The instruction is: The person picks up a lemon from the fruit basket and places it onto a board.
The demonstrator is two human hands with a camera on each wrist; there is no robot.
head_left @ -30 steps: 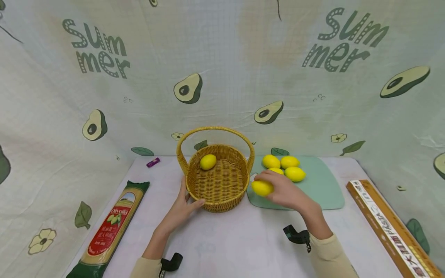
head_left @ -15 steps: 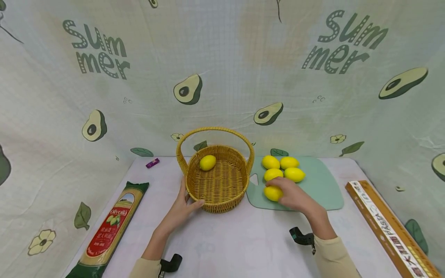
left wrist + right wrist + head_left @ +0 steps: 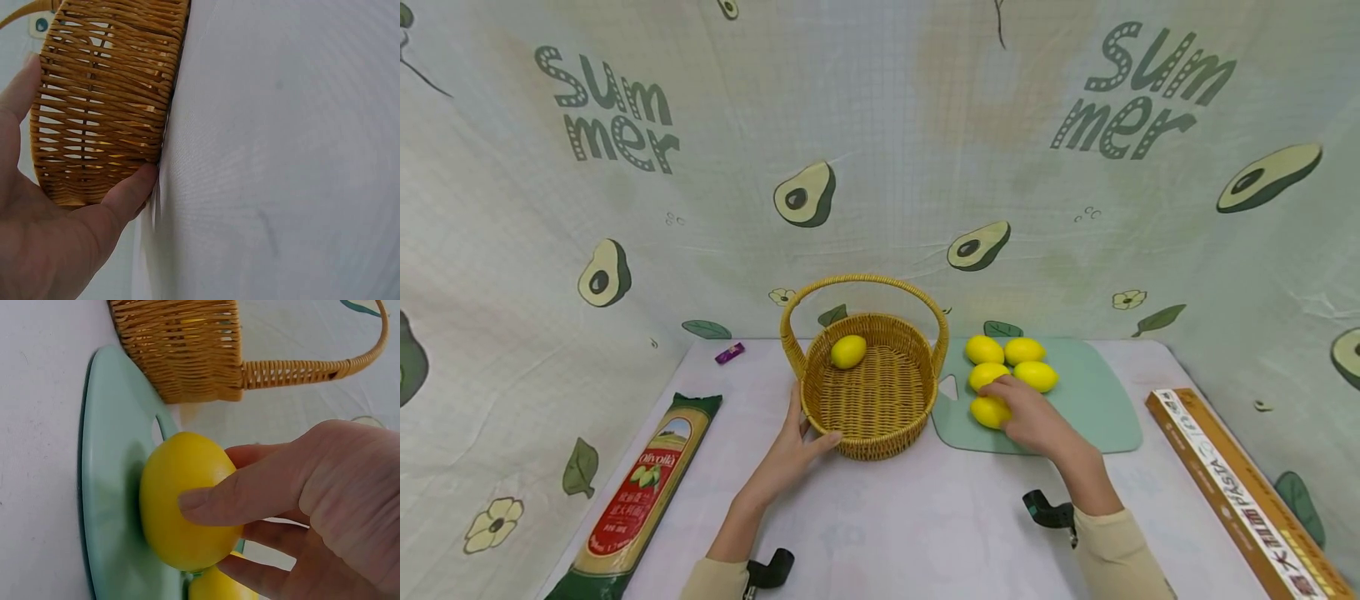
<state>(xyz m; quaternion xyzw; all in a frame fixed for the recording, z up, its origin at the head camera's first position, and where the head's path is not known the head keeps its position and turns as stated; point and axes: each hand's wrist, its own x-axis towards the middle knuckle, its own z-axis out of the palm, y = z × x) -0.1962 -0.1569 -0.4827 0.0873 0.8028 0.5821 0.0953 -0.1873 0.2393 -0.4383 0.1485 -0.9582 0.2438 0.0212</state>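
Note:
A round wicker basket [image 3: 868, 446] with a tall arched handle stands left of the pale green cutting board [image 3: 1097, 417]. One lemon [image 3: 848, 352] lies inside it, at the back left. My left hand [image 3: 788, 454] holds the basket's front left side, its thumb and fingers spread along the woven wall [image 3: 106, 112]. Over the board's near left part, my right hand [image 3: 1037, 421] grips another lemon [image 3: 184, 500], the thumb across its side. Several more lemons [image 3: 1036, 377] sit grouped on the board just behind this hand.
An Olivoilà pasta bag [image 3: 643, 492] lies along the table's left side, with a small purple packet [image 3: 730, 353] farther back. Along the right edge is a long orange pasta box [image 3: 1247, 492]. An avocado-print cloth [image 3: 880, 167] hangs behind and around.
My right hand first moved right with the lemon, from near the basket to in front of the other lemons, then rose very slightly. The left hand and basket stayed put.

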